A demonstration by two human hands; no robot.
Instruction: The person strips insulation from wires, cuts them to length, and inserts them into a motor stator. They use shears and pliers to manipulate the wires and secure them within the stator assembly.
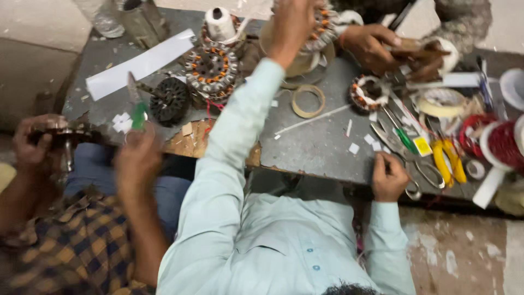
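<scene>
My left hand reaches across the grey table and lies against a stator with orange-tipped windings at the far edge. Its fingers run off the top of the view, so I cannot tell its grip. My right hand is curled into a fist at the table's near edge. It sits just left of the scissors. Whether it pinches anything small is not visible. Both my sleeves are pale green.
A co-worker in a plaid shirt at the left holds a green-handled screwdriver and a dark motor part. Another person's hand works at the far right. Stators, a tape ring, yellow pliers and red wire spools crowd the table.
</scene>
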